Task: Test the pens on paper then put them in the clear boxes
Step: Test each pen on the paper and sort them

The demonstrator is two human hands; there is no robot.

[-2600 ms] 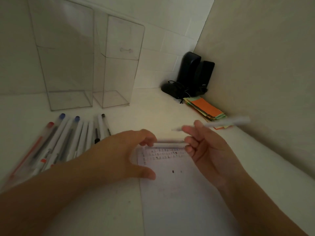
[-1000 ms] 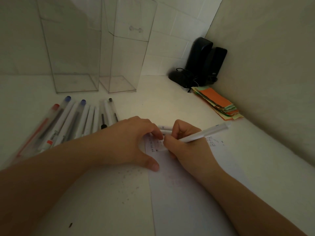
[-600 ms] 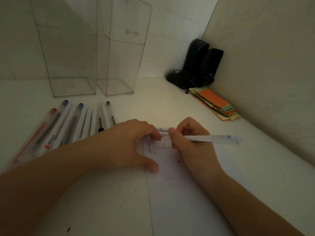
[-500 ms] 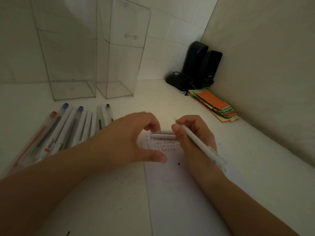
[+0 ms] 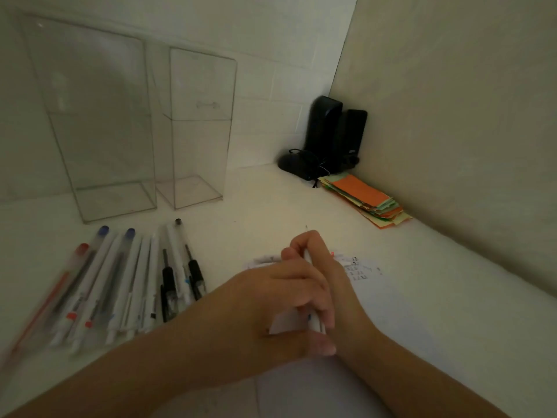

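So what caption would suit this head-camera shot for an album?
Both hands grip a white pen over scribbled paper, spare pens beside empty clear boxes.

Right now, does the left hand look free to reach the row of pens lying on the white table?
Probably not at once: the left hand is closed with the right hand around a white pen. The row of pens lies unobstructed beside it.

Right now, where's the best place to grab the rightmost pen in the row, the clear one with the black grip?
Pinch the clear pen with the black grip at its bare upper barrel from above; its right side is open, while the neighbouring white pen crowds its left.
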